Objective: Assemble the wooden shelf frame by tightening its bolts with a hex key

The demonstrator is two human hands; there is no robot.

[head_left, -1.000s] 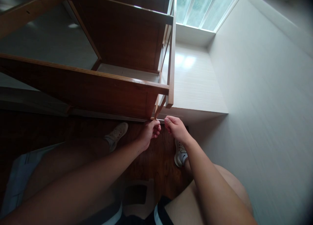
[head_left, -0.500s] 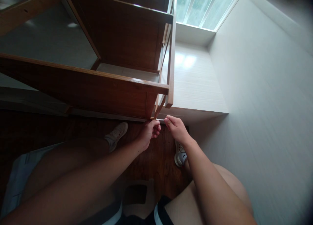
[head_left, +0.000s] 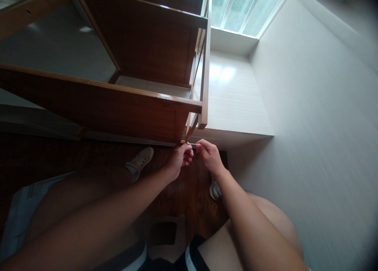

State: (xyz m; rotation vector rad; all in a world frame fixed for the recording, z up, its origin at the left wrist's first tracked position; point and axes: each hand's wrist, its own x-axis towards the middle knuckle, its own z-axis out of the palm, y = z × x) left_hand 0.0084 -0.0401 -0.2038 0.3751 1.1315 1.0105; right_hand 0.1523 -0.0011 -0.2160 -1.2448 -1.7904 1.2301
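Note:
A wooden furniture frame (head_left: 132,106) with dark brown panels fills the upper left, its lower corner reaching down to my hands. At that corner my left hand (head_left: 180,159) is closed in a pinch, fingers curled near the inner end of a thin metal tool (head_left: 193,144). What exactly the left fingertips grip is hidden. My right hand (head_left: 208,155) is closed around the tool's outer end, thumb on top. The slim shaft runs roughly level between both hands, toward the wood. Any handle is covered by the right fingers.
A pale ledge (head_left: 233,94) lies beneath a window (head_left: 236,11), with a smooth light wall (head_left: 319,117) to the right. My shoes (head_left: 141,159) stand on the dark wood floor (head_left: 191,192). Below sits a small light stool-like object (head_left: 180,233) with a dark opening.
My right hand has turned slightly at the wrist and shifted a little left, its forearm swinging left. The left hand stays at the frame corner. The view has shifted slightly.

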